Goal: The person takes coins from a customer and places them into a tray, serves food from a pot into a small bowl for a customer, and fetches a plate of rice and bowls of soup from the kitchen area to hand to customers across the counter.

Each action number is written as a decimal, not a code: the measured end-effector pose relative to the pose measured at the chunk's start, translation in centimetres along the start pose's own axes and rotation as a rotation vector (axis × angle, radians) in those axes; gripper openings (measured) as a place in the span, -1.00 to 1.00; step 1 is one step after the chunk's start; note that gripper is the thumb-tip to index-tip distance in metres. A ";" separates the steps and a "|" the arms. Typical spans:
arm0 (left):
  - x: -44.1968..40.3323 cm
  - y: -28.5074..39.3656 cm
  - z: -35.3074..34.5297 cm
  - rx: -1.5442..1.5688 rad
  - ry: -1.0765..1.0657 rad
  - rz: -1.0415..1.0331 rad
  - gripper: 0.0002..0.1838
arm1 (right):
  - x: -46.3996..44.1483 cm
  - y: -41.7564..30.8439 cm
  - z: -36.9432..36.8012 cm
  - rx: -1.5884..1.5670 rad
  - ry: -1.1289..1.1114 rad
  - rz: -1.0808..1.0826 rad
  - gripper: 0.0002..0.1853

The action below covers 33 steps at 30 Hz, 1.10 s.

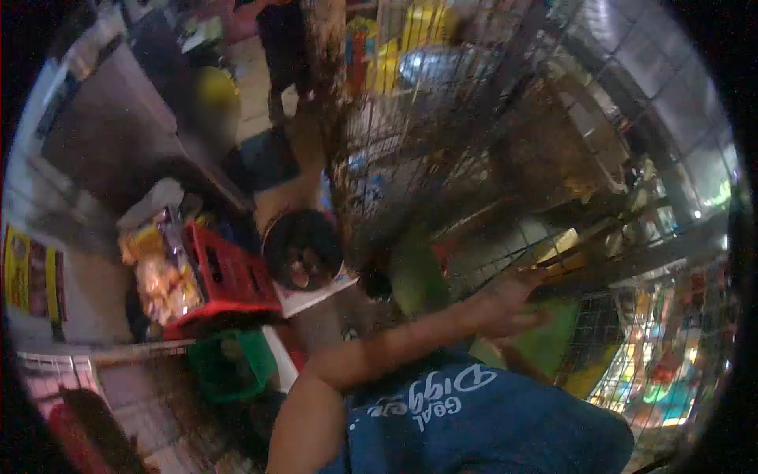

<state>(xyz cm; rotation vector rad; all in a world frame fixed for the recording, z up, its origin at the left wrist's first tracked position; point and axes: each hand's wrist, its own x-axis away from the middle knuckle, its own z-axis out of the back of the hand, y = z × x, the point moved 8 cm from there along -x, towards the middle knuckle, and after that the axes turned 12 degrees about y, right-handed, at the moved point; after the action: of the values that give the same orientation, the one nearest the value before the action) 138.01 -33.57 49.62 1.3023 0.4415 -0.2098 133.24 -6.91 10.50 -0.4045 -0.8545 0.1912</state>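
Note:
My left arm reaches across my blue shirt [482, 419], and my left hand [509, 302] is at the wire mesh and a dark wooden ledge [632, 265]. Its fingers look stretched out and apart, though blurred, and I make out no object in them. Just below it, part of what looks like my right arm [517, 357] shows. The right hand's fingers are hidden behind the left. A green surface [545, 340] lies under both. Something small and yellowish [562, 246] sits by the mesh above the left fingers.
At left stand a red crate [229, 272] beside plastic-wrapped goods [162, 276], a green basket [229, 367] and a round dark tub [302, 249]. A worn post [335, 118] rises ahead. Wire mesh [592, 332] encloses the right side. A person [284, 47] stands at the back.

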 end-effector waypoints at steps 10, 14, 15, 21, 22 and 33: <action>9.8 -2.0 7.5 0.153 -0.084 -0.171 -0.20 | 4.0 -2.3 -10.6 0.042 -0.020 -0.115 -0.65; 22.0 -10.9 22.6 0.468 0.143 0.670 -0.43 | 1.9 -10.5 -15.2 0.083 -0.080 -0.020 -0.64; 24.3 -9.7 28.6 0.266 0.401 0.726 -0.54 | 0.9 -13.3 -16.9 0.080 -0.112 0.040 -0.64; 47.1 -13.9 45.3 0.108 1.404 0.822 -0.54 | -4.6 -34.5 -25.2 0.318 0.260 1.265 -0.58; 51.1 -14.3 46.1 0.080 1.420 0.889 -0.48 | -4.5 -39.1 -25.6 0.166 0.112 1.074 -0.59; 52.7 -19.4 44.4 0.213 1.425 0.998 -0.50 | 1.2 -56.5 -20.8 0.046 -0.099 0.744 -0.62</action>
<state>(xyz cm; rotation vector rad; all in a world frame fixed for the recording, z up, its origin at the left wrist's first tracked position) 186.44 -76.28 18.68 1.5663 0.8760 1.6310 150.07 -63.41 22.92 -0.6624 -0.7623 0.9218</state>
